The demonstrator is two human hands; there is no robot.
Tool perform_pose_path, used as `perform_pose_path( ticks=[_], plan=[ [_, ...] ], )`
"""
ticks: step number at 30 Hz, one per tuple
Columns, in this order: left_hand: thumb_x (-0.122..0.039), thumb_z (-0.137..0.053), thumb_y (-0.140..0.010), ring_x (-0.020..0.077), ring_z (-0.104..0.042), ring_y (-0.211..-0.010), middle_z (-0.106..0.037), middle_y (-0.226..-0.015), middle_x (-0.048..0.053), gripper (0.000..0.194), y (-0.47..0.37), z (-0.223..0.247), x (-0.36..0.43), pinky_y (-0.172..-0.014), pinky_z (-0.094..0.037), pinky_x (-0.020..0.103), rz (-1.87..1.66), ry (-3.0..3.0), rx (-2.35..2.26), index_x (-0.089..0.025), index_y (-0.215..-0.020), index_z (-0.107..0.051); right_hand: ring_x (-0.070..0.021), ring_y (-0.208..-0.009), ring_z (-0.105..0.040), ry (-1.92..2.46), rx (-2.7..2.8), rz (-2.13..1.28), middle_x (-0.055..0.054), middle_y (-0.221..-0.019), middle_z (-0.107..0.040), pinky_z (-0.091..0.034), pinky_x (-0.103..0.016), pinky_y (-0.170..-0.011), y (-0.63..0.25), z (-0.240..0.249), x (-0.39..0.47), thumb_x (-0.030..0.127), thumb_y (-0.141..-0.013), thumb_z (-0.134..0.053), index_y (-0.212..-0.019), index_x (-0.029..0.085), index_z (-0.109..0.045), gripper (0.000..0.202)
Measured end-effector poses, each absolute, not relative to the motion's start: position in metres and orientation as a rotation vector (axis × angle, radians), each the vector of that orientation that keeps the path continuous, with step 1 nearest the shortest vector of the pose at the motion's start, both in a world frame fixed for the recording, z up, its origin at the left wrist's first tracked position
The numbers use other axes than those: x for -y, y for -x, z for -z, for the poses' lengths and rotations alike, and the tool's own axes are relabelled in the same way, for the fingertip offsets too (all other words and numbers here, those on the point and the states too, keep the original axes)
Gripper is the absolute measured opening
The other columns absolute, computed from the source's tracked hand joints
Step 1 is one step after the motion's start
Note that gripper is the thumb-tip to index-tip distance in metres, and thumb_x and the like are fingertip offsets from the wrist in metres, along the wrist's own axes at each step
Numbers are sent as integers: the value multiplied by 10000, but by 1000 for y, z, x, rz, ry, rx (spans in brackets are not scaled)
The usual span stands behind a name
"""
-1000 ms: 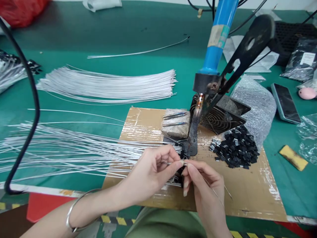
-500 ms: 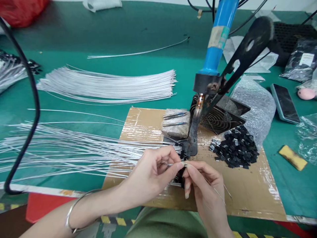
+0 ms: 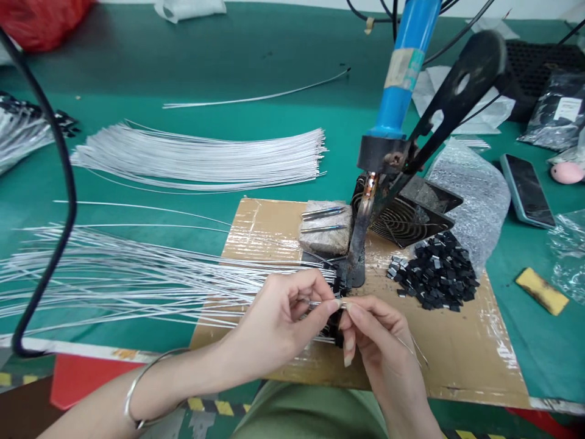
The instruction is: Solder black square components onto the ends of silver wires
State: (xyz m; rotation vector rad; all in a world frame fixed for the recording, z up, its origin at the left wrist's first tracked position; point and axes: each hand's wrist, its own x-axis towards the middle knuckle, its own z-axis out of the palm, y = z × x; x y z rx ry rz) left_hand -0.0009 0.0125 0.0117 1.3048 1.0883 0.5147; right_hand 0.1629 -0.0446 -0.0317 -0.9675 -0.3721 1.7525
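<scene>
Thumb and fingers of my left hand (image 3: 292, 317) pinch a thin pale wire, its end reaching toward the other hand. My right hand (image 3: 381, 341) is closed on thin wire too, its fingertips almost meeting the left ones, and fine strands stick out beyond its back. Behind my hands, many white wires (image 3: 150, 268) run in from the left to a dark holder (image 3: 339, 335), partly hidden by my fingers. Above it stands a blue-handled soldering iron (image 3: 397, 79) on a black bracket (image 3: 479, 61). Small black pieces (image 3: 439, 274) lie heaped to the right.
Cardboard (image 3: 470, 353) lies under the work. A bundle of white wires (image 3: 201, 155) rests farther back. Near the iron are a grey block (image 3: 325, 241) with metal tips and a fan (image 3: 406, 222). A phone (image 3: 528, 189) and yellow sponge (image 3: 542, 291) lie right; a black cable (image 3: 68, 183) curves left.
My right hand has shifted very slightly, and the strands behind it have changed angle. My left hand keeps its pinch in nearly the same place.
</scene>
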Motion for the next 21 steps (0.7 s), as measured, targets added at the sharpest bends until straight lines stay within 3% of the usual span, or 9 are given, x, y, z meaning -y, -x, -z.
perform_pose_path(
  ticks=[4,13,21],
  plan=[
    [-319,-634,-937,108,-499,-530,-624,-635,8,211,1,-5,-9,-468,-344,212,-571,-1352,-1150,-166,-791,-631,-49,-503,-629,960,351,-1731,4,-706,-745,-558,-114,-478,-161,33,45,345,-862,-834,-863,202,-843,144],
    [-299,-657,-940,128,-594,-562,-662,-665,23,187,-3,7,3,-481,-431,209,-730,-1401,-1200,-181,-796,-649,-40,-500,-617,960,287,-1653,9,-687,-738,-552,-101,-489,-152,32,45,351,-839,-850,-845,197,-845,154],
    [-312,-655,-936,139,-612,-539,-683,-652,35,191,-9,5,4,-485,-461,225,-746,-1292,-1168,-182,-799,-628,-37,-451,-574,1009,230,-1546,6,-601,-711,-536,-95,-448,-141,21,41,371,-724,-924,-748,183,-843,207]
  ],
)
